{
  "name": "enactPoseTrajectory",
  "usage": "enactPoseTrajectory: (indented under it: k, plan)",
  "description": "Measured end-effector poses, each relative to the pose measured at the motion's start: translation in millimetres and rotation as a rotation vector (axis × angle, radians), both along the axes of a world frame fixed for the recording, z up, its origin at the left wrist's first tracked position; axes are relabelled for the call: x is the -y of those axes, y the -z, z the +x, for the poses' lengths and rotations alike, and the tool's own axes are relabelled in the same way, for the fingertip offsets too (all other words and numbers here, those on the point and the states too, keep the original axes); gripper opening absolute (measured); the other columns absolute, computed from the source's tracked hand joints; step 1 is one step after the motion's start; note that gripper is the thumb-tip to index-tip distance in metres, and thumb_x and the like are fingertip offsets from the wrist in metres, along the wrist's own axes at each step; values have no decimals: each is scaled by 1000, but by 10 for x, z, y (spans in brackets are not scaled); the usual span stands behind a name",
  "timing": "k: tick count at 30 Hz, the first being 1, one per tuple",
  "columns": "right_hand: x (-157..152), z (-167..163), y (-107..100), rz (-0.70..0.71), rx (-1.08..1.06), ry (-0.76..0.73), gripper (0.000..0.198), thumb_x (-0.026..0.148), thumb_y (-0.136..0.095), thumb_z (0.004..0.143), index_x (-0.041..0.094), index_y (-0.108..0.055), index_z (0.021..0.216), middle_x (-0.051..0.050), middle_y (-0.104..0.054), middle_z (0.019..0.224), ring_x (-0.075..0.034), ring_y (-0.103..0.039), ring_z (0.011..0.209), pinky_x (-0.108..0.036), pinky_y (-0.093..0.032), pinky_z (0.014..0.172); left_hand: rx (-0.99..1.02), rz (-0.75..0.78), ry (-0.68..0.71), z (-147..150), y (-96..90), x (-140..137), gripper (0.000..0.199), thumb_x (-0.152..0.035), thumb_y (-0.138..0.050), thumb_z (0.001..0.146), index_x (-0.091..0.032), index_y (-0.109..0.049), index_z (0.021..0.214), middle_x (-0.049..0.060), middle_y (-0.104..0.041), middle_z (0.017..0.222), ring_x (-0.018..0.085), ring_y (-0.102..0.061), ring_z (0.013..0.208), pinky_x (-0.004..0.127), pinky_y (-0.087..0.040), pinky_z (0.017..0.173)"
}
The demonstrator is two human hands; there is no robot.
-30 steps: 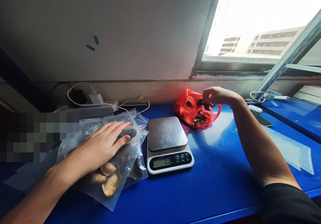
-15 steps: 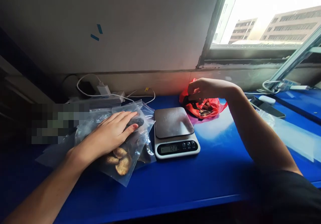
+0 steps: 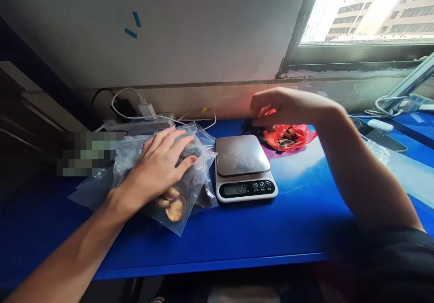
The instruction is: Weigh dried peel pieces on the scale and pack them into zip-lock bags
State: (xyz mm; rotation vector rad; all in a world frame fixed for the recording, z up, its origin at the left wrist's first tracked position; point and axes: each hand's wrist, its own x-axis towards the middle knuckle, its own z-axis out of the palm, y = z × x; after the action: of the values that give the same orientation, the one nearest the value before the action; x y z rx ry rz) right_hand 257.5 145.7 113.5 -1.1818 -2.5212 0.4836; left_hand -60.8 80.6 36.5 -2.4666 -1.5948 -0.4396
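My left hand (image 3: 161, 158) lies flat, fingers spread, over a stack of clear zip bags (image 3: 185, 190). Brown round pieces with tan faces (image 3: 175, 208) show through the top bag, and a dark lump (image 3: 191, 151) shows beside my thumb. Behind the scale, my right hand (image 3: 271, 106) is bent down with curled fingers around a dark piece (image 3: 249, 125) whose kind I cannot make out. Just below that hand, an open red plastic bag (image 3: 307, 136) holds dark brown dried bits (image 3: 287, 138). Between my hands stands a white digital scale (image 3: 247, 197) with a bare metal plate (image 3: 242, 155).
A power strip with a white charger (image 3: 147, 111) and cables lies along the wall. On the right are a dark phone (image 3: 386, 138), a white rounded object (image 3: 380, 125) and clear plastic bags (image 3: 407, 172). The blue table's (image 3: 237, 235) front edge runs below.
The view has tipped down slightly. My right hand has lifted a little off the red bag with the dark piece at its fingers. My left hand stays on the bags, its fingers somewhat more spread.
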Motion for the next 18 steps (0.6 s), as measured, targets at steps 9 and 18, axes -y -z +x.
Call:
enactPoseTrajectory:
  k: [9, 18]
  plan:
    - [-34, 276, -24, 174, -177, 182, 14, 27, -68, 83, 17, -59, 86, 3, -57, 74, -6, -51, 62, -18, -37, 52, -54, 115, 518, 476, 187, 525, 40, -28, -50, 98, -19, -55, 137, 11, -62, 136, 28, -52, 132, 46, -40, 112]
    - [-82, 319, -282, 247, -331, 245, 19, 26, -73, 82, 16, -57, 86, 3, -60, 77, -4, -56, 59, -17, -40, 53, -61, 21, 286, 224, 337, 567, 47, -30, -43, 100, -18, -41, 146, 14, -51, 146, 30, -45, 138, 49, -38, 114]
